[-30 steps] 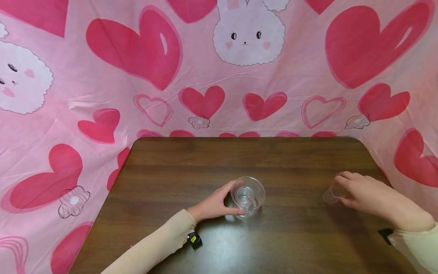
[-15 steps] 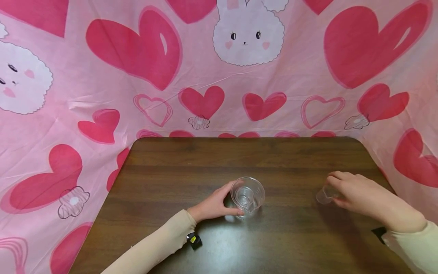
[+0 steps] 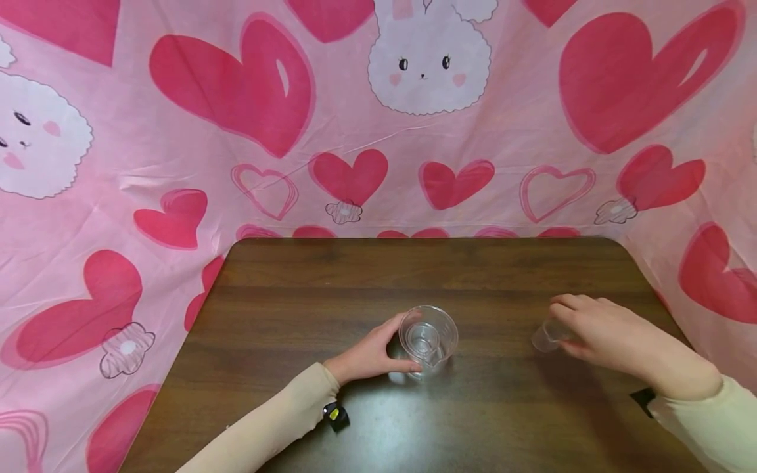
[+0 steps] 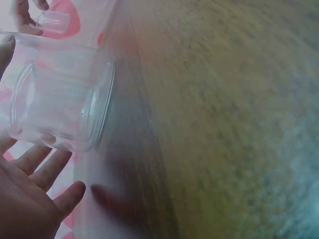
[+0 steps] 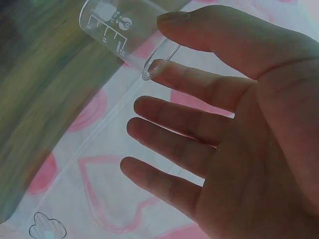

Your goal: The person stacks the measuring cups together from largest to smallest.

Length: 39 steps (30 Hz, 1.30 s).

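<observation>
A large clear glass beaker [image 3: 447, 338] stands upright on the table, with a smaller clear vessel [image 3: 422, 337] nested inside it. My left hand [image 3: 372, 351] holds the large beaker from its left side, thumb in front and fingers round the back. In the left wrist view, the thumb is at one side of its glass and the fingertips at the other. Over the right part of the table, my right hand [image 3: 621, 341] pinches a small beaker [image 3: 542, 338] by its rim between thumb and forefinger. White graduation marks show on that small beaker [image 5: 117, 30] in the right wrist view; the other fingers are spread.
The brown wooden table [image 3: 331, 282] has rounded far corners. Pink cloth [image 3: 503, 131] printed with hearts and rabbit faces hangs behind it and along both sides. A black wrist device [image 3: 336, 415] sits at the left cuff.
My right hand has moved a little to the left with the small beaker, toward the large one. My left hand and the large beaker have stayed where they were.
</observation>
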### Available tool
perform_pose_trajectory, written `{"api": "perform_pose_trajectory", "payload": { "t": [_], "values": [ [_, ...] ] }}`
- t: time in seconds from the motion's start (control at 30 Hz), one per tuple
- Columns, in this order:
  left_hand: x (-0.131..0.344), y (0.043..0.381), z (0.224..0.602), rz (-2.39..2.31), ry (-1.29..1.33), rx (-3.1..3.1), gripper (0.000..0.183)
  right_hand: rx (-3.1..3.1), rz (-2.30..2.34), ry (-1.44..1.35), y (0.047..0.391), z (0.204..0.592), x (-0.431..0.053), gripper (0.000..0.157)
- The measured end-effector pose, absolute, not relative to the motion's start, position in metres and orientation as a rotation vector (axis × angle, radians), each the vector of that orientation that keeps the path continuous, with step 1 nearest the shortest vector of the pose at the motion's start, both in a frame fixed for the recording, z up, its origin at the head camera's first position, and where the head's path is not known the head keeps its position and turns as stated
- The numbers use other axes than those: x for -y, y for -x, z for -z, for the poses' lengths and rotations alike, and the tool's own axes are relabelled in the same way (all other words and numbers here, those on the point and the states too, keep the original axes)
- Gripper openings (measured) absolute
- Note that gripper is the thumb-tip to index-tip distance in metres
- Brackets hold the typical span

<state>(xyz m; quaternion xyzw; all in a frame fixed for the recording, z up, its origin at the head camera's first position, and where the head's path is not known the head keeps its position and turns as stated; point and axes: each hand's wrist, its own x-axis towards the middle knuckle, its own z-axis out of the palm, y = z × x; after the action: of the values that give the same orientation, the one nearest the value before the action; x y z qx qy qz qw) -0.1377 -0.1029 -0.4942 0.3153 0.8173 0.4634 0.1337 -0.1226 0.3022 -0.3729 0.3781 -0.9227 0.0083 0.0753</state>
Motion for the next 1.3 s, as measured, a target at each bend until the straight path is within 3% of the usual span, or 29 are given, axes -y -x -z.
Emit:
{"api": "perform_pose_trajectory", "payload": {
  "t": [1.3],
  "values": [
    [0.104, 0.139, 0.496, -1.344, -0.910, -2.370, 0.090, 2.770, 0.025, -1.258, 0.128, 0.350, -0.246, 0.039]
  ]
}}
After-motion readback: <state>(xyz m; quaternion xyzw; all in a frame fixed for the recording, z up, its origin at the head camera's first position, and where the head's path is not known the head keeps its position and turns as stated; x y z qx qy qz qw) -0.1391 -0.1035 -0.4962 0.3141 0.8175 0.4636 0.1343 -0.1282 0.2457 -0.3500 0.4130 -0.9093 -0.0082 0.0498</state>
